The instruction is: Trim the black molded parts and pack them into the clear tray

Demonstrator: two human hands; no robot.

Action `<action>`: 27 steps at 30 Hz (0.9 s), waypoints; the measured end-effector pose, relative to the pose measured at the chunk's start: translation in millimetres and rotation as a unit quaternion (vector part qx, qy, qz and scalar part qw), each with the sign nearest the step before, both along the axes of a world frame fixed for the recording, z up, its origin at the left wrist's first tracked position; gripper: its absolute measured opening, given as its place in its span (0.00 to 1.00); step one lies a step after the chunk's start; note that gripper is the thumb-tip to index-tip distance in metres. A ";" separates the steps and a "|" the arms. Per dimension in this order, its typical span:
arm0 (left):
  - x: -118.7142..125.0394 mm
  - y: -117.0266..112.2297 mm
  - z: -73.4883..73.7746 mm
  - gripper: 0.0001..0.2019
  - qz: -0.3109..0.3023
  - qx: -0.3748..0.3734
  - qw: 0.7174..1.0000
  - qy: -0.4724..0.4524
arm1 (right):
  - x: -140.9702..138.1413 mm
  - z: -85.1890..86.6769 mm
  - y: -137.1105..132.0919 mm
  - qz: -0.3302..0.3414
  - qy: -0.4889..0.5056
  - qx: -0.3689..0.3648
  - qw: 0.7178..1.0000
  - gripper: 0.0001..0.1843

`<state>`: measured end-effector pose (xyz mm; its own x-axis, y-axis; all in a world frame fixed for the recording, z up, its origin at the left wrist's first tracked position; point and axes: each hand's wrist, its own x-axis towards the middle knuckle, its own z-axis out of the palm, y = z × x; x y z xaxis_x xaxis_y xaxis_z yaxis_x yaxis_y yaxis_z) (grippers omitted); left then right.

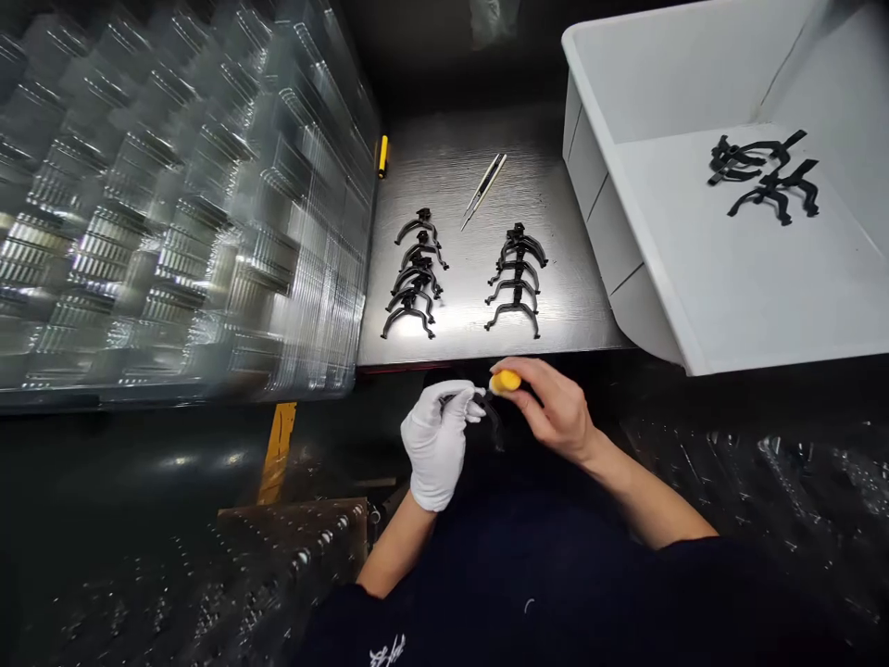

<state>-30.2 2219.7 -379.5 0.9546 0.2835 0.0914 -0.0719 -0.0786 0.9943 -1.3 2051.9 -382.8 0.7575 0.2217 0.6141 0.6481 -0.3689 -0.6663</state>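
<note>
Dark shirt [528, 565], then yellow tool [509, 380], axis crosswise, pinched in right hand [561, 409], tip toward black clip [495, 430] pinched in left hand [436, 446]

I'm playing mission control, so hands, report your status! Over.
Left hand gloved, holding black part. Right hand bare, pinching yellow item close by. Knife-like tool beyond both, on metal table.

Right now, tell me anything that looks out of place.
The left hand is gloved but the right hand is bare, an odd mismatch. Black parts lie jumbled in the white bin, unlike those in rows on the table.
</note>
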 end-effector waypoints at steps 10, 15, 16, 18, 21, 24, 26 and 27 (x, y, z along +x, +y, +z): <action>5.4 -5.9 6.0 0.06 0.078 -0.115 0.986 0.087 | 0.0 -10.3 16.0 -0.060 -0.071 0.015 0.996 0.20; 6.1 -4.1 6.0 0.07 0.072 -0.179 0.976 0.101 | 0.0 -15.5 19.4 -0.048 -0.122 0.017 0.991 0.23; 5.4 -4.0 6.2 0.08 0.066 -0.188 0.974 0.105 | 0.2 -16.2 20.0 -0.071 -0.117 0.019 0.990 0.23; 3.8 -4.0 6.7 0.08 0.058 -0.189 0.974 0.112 | 0.3 -17.1 21.0 -0.066 -0.118 0.023 0.991 0.23; 2.4 -3.9 6.1 0.09 0.057 -0.193 0.974 0.107 | -0.1 -17.9 21.2 -0.022 -0.136 0.016 0.990 0.23; 2.4 -4.4 4.5 0.12 0.059 -0.225 0.965 0.118 | -3.1 -17.4 18.5 -0.081 -0.107 0.017 0.991 0.25; 2.1 -6.2 4.5 0.14 0.060 -0.247 0.959 0.128 | -6.9 -16.5 14.9 -0.051 -0.100 0.014 0.994 0.27; 1.6 -7.8 4.5 0.15 0.060 -0.257 0.956 0.130 | -8.2 -16.3 12.6 -0.022 -0.109 0.002 0.994 0.28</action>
<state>-28.5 2211.9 -374.9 0.8841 0.3355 -0.3252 0.1620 0.4328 0.8868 -9.5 2064.6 -399.0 0.6154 0.1878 0.7655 0.7603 -0.3976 -0.5137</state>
